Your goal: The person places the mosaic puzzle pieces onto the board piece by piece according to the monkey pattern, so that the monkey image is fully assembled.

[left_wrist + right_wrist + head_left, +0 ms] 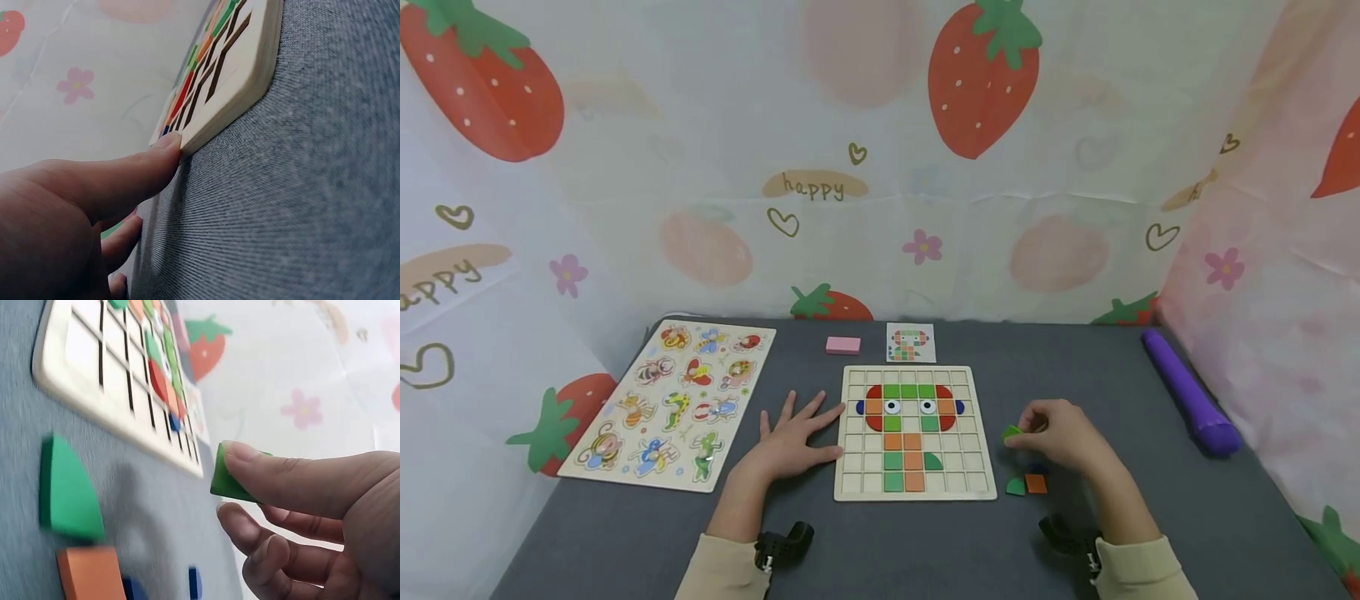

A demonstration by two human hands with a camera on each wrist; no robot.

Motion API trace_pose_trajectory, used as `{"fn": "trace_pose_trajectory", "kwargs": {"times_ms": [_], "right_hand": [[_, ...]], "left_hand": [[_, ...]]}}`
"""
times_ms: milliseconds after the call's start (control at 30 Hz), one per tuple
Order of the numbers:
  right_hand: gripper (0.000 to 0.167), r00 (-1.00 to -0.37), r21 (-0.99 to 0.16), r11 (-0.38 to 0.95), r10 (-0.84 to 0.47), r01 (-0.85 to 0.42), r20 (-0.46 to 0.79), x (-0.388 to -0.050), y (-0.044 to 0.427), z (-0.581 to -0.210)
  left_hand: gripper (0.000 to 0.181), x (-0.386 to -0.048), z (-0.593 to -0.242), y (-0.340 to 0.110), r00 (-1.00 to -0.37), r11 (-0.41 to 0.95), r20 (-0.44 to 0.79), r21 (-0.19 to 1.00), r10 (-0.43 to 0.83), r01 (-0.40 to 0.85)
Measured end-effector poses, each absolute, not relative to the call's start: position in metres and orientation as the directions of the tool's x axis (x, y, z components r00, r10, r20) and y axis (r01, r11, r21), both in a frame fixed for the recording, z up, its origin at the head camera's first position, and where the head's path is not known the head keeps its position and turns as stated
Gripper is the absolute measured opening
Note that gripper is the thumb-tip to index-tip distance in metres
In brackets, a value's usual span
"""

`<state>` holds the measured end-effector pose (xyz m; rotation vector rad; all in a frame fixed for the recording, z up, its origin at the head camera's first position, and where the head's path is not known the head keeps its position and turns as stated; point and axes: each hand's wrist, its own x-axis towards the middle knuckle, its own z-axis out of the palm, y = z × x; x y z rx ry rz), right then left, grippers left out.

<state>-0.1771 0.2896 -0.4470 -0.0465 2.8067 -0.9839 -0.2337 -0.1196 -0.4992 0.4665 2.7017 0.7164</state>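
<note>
A wooden grid board [970,467] carries colored tiles that form a figure with two eyes. My left hand [790,446] lies with fingers spread at the board's left side, its thumb touching the edge, as the left wrist view confirms. Right of the board, my right hand [1060,433] pinches a light green puzzle tile [230,481] between thumb and finger, held above the table. The fingers hide part of the tile, so its full outline cannot be told. Below that hand lie a green quarter-round tile [1016,487], an orange square tile [1036,483] and dark blue pieces [195,583].
Behind the board are a small picture card [911,342] and a pink block [843,345]. An insect puzzle board [677,408] lies at left. A purple cylindrical object [1191,396] rests at far right. Strawberry-print fabric [887,250] hangs behind the dark table [910,550].
</note>
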Motion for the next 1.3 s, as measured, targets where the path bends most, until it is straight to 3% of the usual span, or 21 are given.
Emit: {"fn": "trace_pose_trajectory", "kwargs": {"times_ms": [300,700,933,1300], "right_hand": [[0.023,-0.987,-0.644,0.765,-0.110,-0.009,-0.117,-0.185,0.245,-0.448],[0.008,-0.962,-0.696,0.706,-0.259,-0.128,-0.086,-0.198,0.181,-0.465],[0.008,-0.949,-0.737,0.654,-0.310,-0.168,-0.059,-0.202,0.149,-0.478],[0.009,-0.949,-0.672,0.712,-0.313,-0.205,-0.041,-0.201,0.119,-0.484]], "left_hand": [[0.073,-0.233,-0.498,-0.120,-0.900,0.821,-0.207,0.522,0.384,0.231],[0.073,-0.232,-0.497,-0.120,-0.899,0.823,-0.210,0.519,0.384,0.230],[0.073,-0.233,-0.498,-0.121,-0.901,0.827,-0.212,0.515,0.378,0.225],[0.072,-0.233,-0.496,-0.120,-0.900,0.824,-0.211,0.520,0.382,0.227]]}}
